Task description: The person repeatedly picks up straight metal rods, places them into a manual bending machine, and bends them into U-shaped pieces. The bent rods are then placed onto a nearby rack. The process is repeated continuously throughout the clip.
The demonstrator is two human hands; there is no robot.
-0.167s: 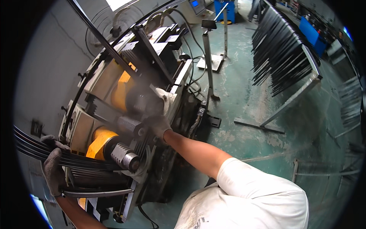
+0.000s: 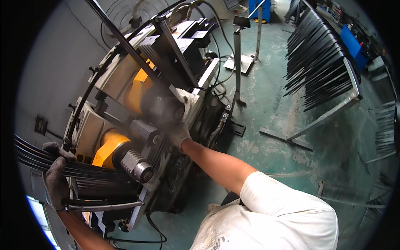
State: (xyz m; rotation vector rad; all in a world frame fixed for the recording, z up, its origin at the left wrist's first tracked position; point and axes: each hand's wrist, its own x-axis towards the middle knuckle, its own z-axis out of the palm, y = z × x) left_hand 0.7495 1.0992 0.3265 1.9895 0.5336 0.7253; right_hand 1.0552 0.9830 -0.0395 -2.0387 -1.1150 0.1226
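Observation:
A bundle of thin black tubes (image 2: 33, 160) comes in from the left edge toward the machine. My left hand (image 2: 57, 179), in a grey work glove, has its fingers wrapped around that bundle. My right hand (image 2: 178, 135), also gloved, reaches in beside the dark spindles of the machine (image 2: 110, 91). Its fingers are smeared and partly lost in a dark haze, so what they touch is hidden. Nearest to it are a blurred upper spindle (image 2: 168, 106) and a block-shaped dark metal part (image 2: 144, 132). A lower spindle with a ridged end (image 2: 135, 164) sticks out of a yellow housing (image 2: 109, 150).
A coiled spring (image 2: 104, 206) runs below the tubes along the machine's front. To the right stands a metal rack (image 2: 354, 79) hung with many black rods (image 2: 316, 62). A grey post (image 2: 237, 62) rises from the green floor (image 2: 266, 112). Cables loop behind the machine.
The view has turned slightly, so the machine's upper part and the rack appear farther right. My left hand keeps its grip on the tubes; my right hand stays by the spindles.

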